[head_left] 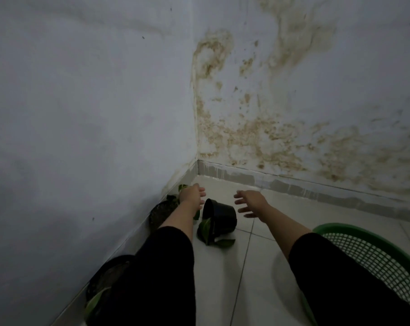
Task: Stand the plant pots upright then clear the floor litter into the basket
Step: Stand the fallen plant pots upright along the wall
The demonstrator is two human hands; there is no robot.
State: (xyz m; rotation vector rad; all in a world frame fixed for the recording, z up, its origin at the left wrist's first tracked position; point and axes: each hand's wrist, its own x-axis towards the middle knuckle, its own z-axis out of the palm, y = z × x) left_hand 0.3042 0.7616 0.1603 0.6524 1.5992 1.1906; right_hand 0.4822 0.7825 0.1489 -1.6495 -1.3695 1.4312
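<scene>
My left hand [192, 193] and right hand [251, 201] reach toward a tipped black plant pot [220, 217], both empty with fingers spread and relaxed, one on each side of it and neither touching. The pot lies on its side on the pale floor tiles [225, 278], its green leaves [205, 229] spilling toward me. The step in hand appears to be the first one, standing the pots upright; the next move likely calls for closing both palms on the pot's wall and rim and tilting it up gently so the plant is not crushed. Two more dark pots, the far pot [161, 211] and the near pot [107, 278], sit along the left wall behind my left sleeve; I cannot tell whether they are upright. The green mesh basket [363, 252] waits at lower right, near my right forearm. No litter is clearly visible here. The corner's right wall [281, 114] carries heavy brown damp stains above a grey skirting.
</scene>
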